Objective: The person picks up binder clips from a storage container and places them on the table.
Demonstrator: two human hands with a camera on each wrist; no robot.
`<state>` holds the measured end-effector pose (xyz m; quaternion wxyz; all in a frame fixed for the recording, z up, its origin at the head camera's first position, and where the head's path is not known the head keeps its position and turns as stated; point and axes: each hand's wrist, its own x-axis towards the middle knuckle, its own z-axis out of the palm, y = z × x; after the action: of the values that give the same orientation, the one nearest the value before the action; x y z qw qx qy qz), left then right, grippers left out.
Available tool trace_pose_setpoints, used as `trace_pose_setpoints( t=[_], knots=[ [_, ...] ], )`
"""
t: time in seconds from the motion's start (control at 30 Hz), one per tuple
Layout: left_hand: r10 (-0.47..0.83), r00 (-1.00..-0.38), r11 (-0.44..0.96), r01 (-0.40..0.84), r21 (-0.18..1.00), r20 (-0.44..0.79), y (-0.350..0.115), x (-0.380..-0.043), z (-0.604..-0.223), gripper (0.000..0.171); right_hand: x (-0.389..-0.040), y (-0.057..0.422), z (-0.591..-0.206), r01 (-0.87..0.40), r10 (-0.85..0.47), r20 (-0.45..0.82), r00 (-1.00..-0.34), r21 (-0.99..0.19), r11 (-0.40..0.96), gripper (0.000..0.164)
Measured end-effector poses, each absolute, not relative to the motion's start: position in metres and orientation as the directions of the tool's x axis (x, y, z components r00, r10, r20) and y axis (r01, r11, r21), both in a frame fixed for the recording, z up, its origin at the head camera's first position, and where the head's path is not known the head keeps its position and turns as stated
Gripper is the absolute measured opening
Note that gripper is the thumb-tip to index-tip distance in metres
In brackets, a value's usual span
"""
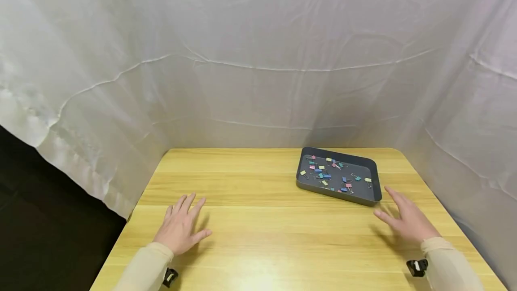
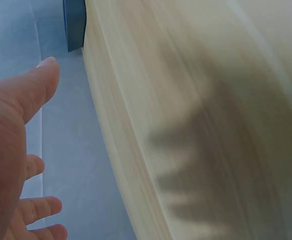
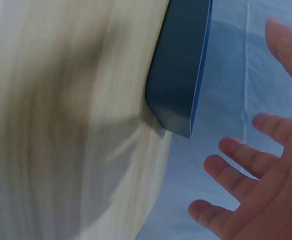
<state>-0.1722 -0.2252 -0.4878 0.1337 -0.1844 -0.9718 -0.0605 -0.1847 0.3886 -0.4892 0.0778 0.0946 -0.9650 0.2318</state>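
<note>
A dark grey tray [image 1: 363, 169] lies at the back right of the wooden table, slightly turned. Scattered over its bottom are several small binder clips [image 1: 318, 170] in yellow, blue, teal and pink. My right hand [image 1: 409, 219] hovers just off the tray's near right corner, thumb and fingers spread, holding nothing. In the right wrist view those fingers reach toward the tray's side wall [image 3: 178, 65]. Over the left part of the table my left hand [image 1: 180, 228] hangs with fingers spread and nothing in it. The tray's end [image 2: 74, 25] shows beyond the thumb in the left wrist view.
The light wooden table [image 1: 250, 219] has a pale hanging cloth [image 1: 258, 98] behind it and on both sides. A dark area [image 1: 48, 219] lies beyond the table's left edge. Each sleeve carries a small black device [image 1: 417, 267] at the wrist.
</note>
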Motion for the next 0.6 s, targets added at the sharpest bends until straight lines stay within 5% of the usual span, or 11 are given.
trace_pose_setpoints(
  t=[0.6],
  knots=[
    [0.399, -0.872, 0.882, 0.450, 0.144, 0.283, -0.207, -0.213, -0.483, 0.076, -0.251, 0.402, -0.490, -0.024, -0.008, 0.038, -0.999, -0.435, 0.900, 0.079]
  ],
)
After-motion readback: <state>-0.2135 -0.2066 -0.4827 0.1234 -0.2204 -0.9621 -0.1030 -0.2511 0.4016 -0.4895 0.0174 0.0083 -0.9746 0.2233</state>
